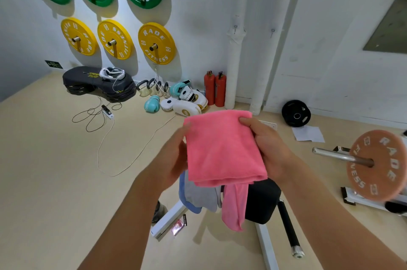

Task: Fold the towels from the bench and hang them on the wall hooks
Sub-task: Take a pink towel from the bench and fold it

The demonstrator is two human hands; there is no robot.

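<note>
Both hands raised — left hand [174,157], right hand [267,146], gripping pink towel [222,148]

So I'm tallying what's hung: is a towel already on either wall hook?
No, both wall hooks are bare, and the folded pink towel is held between both hands.

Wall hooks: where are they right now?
Head view, upper right of centre: two small wall hooks on the white wall and pipe above the red extinguishers, beyond the folded pink towel held in both hands.
</note>
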